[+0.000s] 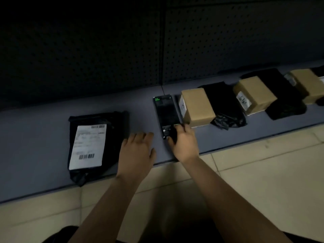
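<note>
Under the right hand (182, 142) lies the black box's (166, 113) near end.

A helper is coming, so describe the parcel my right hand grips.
Look along the low grey shelf under the dark pegboard. Between the black mailer bag with a white label and the nearest brown carton lies a slim black box, its near end in the right hand. Only it has green markings.

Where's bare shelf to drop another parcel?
Free: shelf left of the labelled mailer, and behind it to the pegboard. Left hand fills the gap between mailer and slim black box. Right of that: cardboard boxes and black bags, packed.
</note>
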The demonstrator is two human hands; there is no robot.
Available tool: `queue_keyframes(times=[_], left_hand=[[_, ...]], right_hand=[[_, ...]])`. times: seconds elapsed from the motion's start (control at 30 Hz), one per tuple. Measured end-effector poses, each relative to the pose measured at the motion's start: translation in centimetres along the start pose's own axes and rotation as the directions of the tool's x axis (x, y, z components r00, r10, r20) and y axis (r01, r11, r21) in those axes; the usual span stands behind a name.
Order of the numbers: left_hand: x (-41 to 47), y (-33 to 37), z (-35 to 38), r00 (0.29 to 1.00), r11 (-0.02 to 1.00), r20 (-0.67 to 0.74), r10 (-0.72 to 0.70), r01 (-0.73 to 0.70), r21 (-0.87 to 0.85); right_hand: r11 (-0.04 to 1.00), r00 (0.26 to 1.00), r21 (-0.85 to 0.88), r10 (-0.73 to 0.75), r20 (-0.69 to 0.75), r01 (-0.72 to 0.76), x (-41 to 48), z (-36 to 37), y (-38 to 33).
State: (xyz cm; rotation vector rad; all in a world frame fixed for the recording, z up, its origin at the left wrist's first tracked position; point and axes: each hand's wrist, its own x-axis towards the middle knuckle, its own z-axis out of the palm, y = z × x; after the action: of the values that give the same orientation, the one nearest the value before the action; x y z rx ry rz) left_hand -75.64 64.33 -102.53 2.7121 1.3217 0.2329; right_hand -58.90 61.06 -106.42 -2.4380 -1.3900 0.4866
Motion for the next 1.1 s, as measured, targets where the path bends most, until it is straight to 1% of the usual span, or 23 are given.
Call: queue_keyframes(times=[0.13,0.23,0.3,0.37,0.4,0.47,0.5,0.57,0.6,0.67,0.77,0.83,0.9,0.97,1.0,1.07,1.1], left_hand=[[-1.5,-1.4,0.1,0.996,0.999,0.079,-0.047,0.046,0.022],[-1.5,-2.3,0.1,0.994,0.996,0.082,-0.077,0.074,0.042],[-1.0,-2.4,-0.2,0.994,0.996,0.080,-0.081,0.078,0.039],[-0.7,-2.4,-0.1,0.991,0.996,0.096,-0.088,0.086,0.027],[-0.7,-2.5,-0.1,0.990,0.995,0.102,-0.095,0.093,0.020],[-0.4,-2.5,0.0,0.989,0.994,0.104,-0.106,0.107,0.000],[-0.1,-2.3,0.0,0.989,0.994,0.103,-0.109,0.111,-0.010],[0.5,-1.8,0.0,0.990,0.994,0.097,-0.107,0.109,-0.023],[0.7,-1.5,0.1,0.991,0.994,0.095,-0.100,0.103,-0.027],[1.0,-1.1,0.4,0.991,0.996,0.108,-0.074,0.078,-0.037],[1.2,-0.8,0.8,0.990,0.996,0.128,-0.051,0.060,-0.066],[1.3,-0.8,0.9,0.990,0.996,0.132,-0.047,0.057,-0.071],[1.5,-0.8,1.0,0.990,0.996,0.135,-0.045,0.055,-0.071],[1.9,-0.6,1.0,0.988,0.995,0.145,-0.054,0.065,-0.070],[2.1,-0.4,1.0,0.987,0.995,0.147,-0.059,0.070,-0.070],[2.4,0.0,1.0,0.989,0.994,0.135,-0.056,0.067,-0.080],[2.5,0.2,1.0,0.990,0.995,0.130,-0.048,0.060,-0.086]], right_hand=[[0.998,0.999,-0.055,0.029,0.041,-0.027,0.8,1.4,-0.5],[0.992,0.999,-0.119,0.029,-0.015,-0.031,1.4,2.3,-1.0],[0.995,0.999,-0.088,0.047,-0.025,-0.049,1.5,2.4,-1.3],[0.998,0.999,0.018,0.053,-0.006,-0.053,1.0,2.4,-1.6],[0.993,0.999,0.109,0.049,-0.001,-0.048,0.5,2.2,-1.6],[0.947,0.999,0.318,0.047,0.009,-0.047,-0.6,1.8,-1.5],[0.921,0.999,0.387,0.047,0.023,-0.053,-1.2,1.7,-1.3],[0.893,0.999,0.447,0.046,0.027,-0.053,-2.0,1.5,-0.6],[0.886,0.999,0.462,0.041,0.004,-0.038,-2.2,1.5,-0.1],[0.888,0.997,0.459,0.008,-0.073,0.026,-2.3,1.4,0.7],[0.917,0.983,0.381,-0.056,-0.174,0.120,-2.2,1.1,1.5],[0.933,0.972,0.333,-0.062,-0.227,0.137,-2.1,0.8,1.9],[0.929,0.963,0.342,-0.047,-0.266,0.139,-1.9,0.6,2.1],[0.885,0.968,0.454,0.020,-0.252,0.100,-2.0,0.6,2.3],[0.836,0.974,0.545,0.068,-0.215,0.062,-2.1,0.6,2.3],[0.694,0.983,0.720,0.143,-0.114,-0.017,-2.6,0.6,2.4],[0.624,0.984,0.780,0.164,-0.073,-0.046,-2.9,0.6,2.4]])
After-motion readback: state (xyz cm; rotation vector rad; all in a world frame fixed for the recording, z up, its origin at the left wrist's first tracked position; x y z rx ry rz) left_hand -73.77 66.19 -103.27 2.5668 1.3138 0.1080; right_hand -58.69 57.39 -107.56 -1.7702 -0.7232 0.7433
